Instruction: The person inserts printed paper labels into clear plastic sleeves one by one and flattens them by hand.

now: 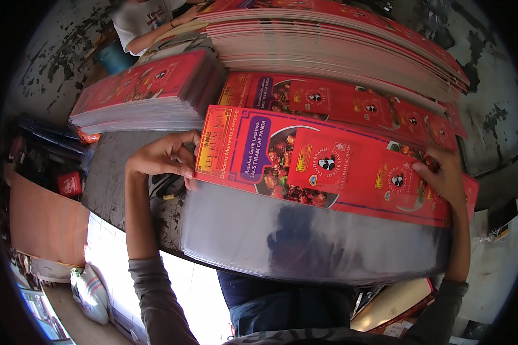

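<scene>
A long red printed sheet with panda logos and food pictures lies across a stack of clear plastic sheets in front of me. My left hand pinches the printed sheet's left edge between thumb and fingers. At its right end, my right hand grips the top edge, with the thumb on the printed face. The plastic stack shows below the sheet and reflects a dark shape. Just behind, more red printed sheets lie partly under the held one.
A tall pile of printed sheets stands at the back. Another stack sits at the back left on the dark table. Black-handled scissors lie beside my left wrist. Another person is at the top left.
</scene>
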Tool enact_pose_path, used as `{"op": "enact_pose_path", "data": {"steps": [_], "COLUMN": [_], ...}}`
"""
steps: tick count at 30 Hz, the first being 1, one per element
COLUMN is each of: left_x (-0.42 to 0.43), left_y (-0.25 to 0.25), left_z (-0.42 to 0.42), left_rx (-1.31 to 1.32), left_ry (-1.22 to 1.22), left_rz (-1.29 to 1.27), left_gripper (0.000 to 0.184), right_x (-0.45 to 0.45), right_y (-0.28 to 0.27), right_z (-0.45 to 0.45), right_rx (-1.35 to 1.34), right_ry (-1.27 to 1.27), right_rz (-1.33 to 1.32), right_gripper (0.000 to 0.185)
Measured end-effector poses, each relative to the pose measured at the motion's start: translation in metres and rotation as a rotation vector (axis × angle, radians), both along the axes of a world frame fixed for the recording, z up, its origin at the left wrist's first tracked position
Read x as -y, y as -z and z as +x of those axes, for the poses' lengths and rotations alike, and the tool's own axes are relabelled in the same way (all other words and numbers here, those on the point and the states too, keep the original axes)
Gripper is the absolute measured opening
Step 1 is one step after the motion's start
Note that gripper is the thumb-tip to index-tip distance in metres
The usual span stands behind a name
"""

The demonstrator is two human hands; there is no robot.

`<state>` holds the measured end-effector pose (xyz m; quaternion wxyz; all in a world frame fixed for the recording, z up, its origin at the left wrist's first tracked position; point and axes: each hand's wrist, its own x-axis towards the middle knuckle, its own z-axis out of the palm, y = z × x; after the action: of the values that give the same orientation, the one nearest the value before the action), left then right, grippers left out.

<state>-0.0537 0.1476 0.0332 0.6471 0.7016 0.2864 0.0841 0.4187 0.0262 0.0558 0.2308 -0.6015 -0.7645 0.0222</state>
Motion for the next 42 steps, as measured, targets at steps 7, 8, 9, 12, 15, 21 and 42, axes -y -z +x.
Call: {"op": "enact_pose_path", "data": {"steps": [7, 8, 9, 12, 15, 21, 42], "left_x": [-0.006, -0.005, -0.004, -0.004, -0.002, -0.004, -0.001], "left_y": [0.008, 0.008, 0.008, 0.007, 0.003, 0.005, 0.002], "left_z": [-0.004, -0.003, -0.002, 0.001, 0.005, 0.002, 0.002], "left_rx": [0.038, 0.053, 0.069, 0.103, 0.129, 0.051, 0.032], "left_ry": [-0.002, -0.011, -0.021, -0.018, -0.002, -0.004, 0.019], "left_rz": [-0.058, -0.075, -0.091, -0.103, -0.055, -0.051, -0.024], "left_gripper": [0.049, 0.054, 0.06, 0.072, 0.081, 0.081, 0.075], "right_x": [-0.007, -0.007, -0.008, -0.009, -0.009, -0.006, 0.005], "right_y": [0.008, 0.009, 0.011, 0.012, 0.013, 0.009, -0.008], "right_z": [0.0, 0.001, 0.002, 0.002, 0.002, 0.001, -0.01], "right_rx": [-0.058, -0.059, -0.02, 0.02, 0.019, 0.101, 0.085], "right_ry": [-0.042, -0.039, -0.052, -0.056, -0.052, -0.118, -0.259], "right_rz": [-0.154, -0.151, -0.153, -0.174, -0.216, -0.241, -0.16], "right_gripper": [0.03, 0.03, 0.032, 0.034, 0.035, 0.039, 0.064]}}
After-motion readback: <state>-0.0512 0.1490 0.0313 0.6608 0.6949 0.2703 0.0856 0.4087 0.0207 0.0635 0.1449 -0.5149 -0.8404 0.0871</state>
